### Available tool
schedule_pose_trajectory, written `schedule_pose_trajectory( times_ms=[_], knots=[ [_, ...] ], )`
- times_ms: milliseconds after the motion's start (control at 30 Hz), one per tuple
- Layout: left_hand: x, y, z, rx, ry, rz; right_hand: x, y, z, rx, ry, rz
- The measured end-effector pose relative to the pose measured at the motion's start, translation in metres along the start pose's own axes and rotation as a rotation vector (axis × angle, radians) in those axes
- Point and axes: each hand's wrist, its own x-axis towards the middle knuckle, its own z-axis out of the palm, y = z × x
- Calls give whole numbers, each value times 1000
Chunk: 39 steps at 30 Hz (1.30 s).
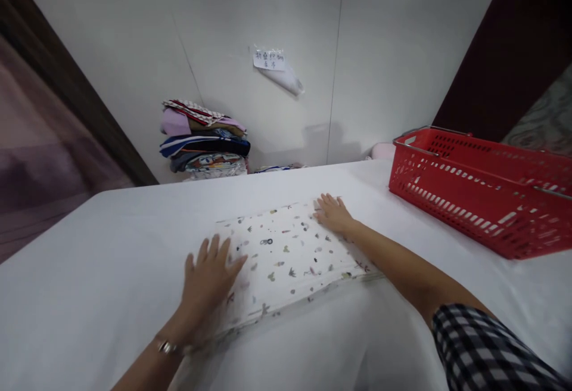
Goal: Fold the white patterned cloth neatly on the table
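Note:
A folded white cloth (pixel 286 254) printed with small scattered motifs lies flat in front of me, its layers showing along the near edge. My left hand (pixel 210 278) rests at its left side with the fingers spread; this hand is slightly blurred. At the far right corner, my right hand (pixel 333 213) lies flat on the fabric, fingers stretched out. Neither hand grips anything. The right forearm passes over the cloth's right edge and hides part of it.
White sheeting (pixel 134 260) covers the broad surface under the cloth. A red plastic basket (pixel 469 194) with metal handles stands at the right. Behind the far edge rises a stack of folded fabrics (pixel 205 140). A paper note (pixel 269 60) hangs on the pale wall (pixel 379 33).

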Motion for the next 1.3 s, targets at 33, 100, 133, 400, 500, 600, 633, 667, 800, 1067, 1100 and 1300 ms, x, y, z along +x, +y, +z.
schedule_pose_trajectory(
  times_ms=[33,100,133,400,500,600,633,667,800,1067,1100,1300],
  knots=[
    [13,7,-2,11,13,27,0,4,0,-16,0,40],
    [39,16,-1,10,32,78,2,10,1,-26,-18,98],
    [51,18,3,10,11,69,2,12,3,-23,-31,116],
    [80,2,39,-17,-11,-17,3,20,14,-15,-29,145],
    [79,3,40,-9,19,-15,6,-3,4,-30,-4,102],
    [78,5,39,-5,32,-12,14,-50,-4,-7,9,-121],
    [78,5,39,-3,33,-12,18,-68,-3,7,11,-201],
    [78,5,39,0,38,-11,23,-83,-1,23,13,-277],
    [75,5,40,16,66,-1,38,-119,15,75,-97,-389],
    [77,2,44,-18,58,-1,38,-110,8,99,-168,-366],
    [78,1,45,-22,52,-2,35,-103,5,81,-151,-340],
    [81,-1,47,-20,64,8,22,-30,7,-32,-71,-7]
  ],
)
